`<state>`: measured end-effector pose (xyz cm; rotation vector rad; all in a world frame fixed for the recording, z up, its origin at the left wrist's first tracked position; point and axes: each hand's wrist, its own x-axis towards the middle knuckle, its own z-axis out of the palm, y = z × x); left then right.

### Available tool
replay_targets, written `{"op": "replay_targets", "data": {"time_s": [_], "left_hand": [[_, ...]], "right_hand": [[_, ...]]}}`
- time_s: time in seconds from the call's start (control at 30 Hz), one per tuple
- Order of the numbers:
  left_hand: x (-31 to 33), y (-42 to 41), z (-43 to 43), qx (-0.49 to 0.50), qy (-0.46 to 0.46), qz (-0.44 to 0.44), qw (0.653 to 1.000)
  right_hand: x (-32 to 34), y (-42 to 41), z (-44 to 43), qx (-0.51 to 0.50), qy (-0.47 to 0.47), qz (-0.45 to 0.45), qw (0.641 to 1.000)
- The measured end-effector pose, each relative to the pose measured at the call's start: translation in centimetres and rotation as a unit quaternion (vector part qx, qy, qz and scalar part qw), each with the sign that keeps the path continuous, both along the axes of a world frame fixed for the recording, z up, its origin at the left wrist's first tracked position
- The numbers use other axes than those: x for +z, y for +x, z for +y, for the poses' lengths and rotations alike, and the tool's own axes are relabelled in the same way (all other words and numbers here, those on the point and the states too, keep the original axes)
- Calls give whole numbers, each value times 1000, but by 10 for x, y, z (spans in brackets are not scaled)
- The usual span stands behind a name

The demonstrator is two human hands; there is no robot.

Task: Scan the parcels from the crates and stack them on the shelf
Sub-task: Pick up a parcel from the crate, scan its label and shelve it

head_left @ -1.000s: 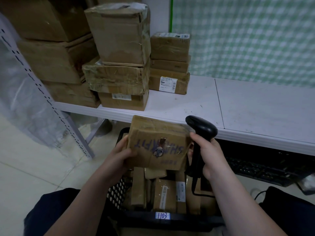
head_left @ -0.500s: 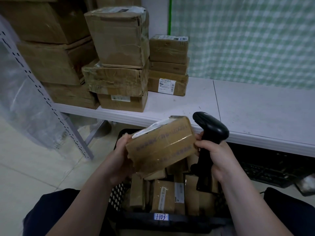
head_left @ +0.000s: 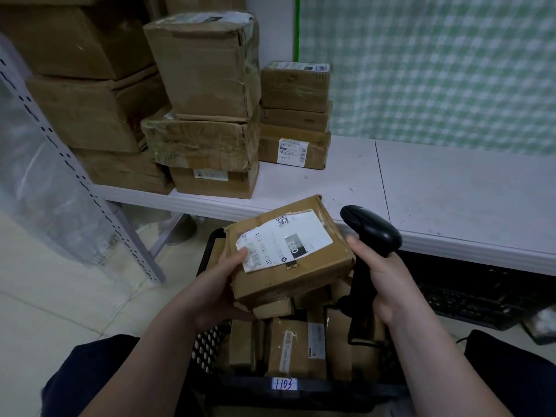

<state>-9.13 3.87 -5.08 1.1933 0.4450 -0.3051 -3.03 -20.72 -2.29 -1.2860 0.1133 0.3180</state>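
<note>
Cardboard parcel [head_left: 296, 267] rotated label-up, left hand [head_left: 219, 284]; scanner [head_left: 373, 230], right hand [head_left: 388, 281].

White shelf [head_left: 451, 191]: cardboard box stacks [head_left: 207, 115] at left.

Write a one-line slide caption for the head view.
Left hand holds a labelled parcel above the crate while the right hand grips the scanner beside it, shelf behind.

The brown cardboard parcel [head_left: 301, 281] before me bears a white paper label [head_left: 301, 233] printed in black. The black handheld scanner [head_left: 373, 230] matches the black latticed plastic crate [head_left: 207, 350]. Along the white shelf board [head_left: 451, 191]'s back edge runs a green-and-white checked backing [head_left: 436, 70]. My dark navy trouser leg [head_left: 90, 371] is plain.
</note>
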Motion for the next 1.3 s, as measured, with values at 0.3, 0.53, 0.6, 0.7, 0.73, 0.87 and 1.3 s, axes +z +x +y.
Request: {"op": "replay_targets", "data": {"time_s": [0.3, 0.53, 0.6, 0.7, 0.73, 0.87, 1.3], "left_hand": [[2, 2, -5, -35, -2, -77, 996], [18, 17, 1, 25, 50, -64, 996], [22, 21, 2, 59, 72, -44, 995], [25, 26, 5, 74, 100, -33, 992], [26, 28, 6, 74, 103, -33, 991], [25, 34, 8, 65, 145, -27, 987], [-17, 39, 20, 47, 304, -1, 952]], "right_hand": [[1, 3, -5, -14, 5, 14, 1000], [7, 4, -7, -34, -53, -21, 998], [14, 4, -6, -50, -109, -60, 991], [29, 1, -6, 28, -173, -115, 978], [34, -1, -6, 69, -198, -133, 969], [43, -3, -3, 195, -307, -191, 912], [16, 1, 1, 223, -395, -223, 863]]}}
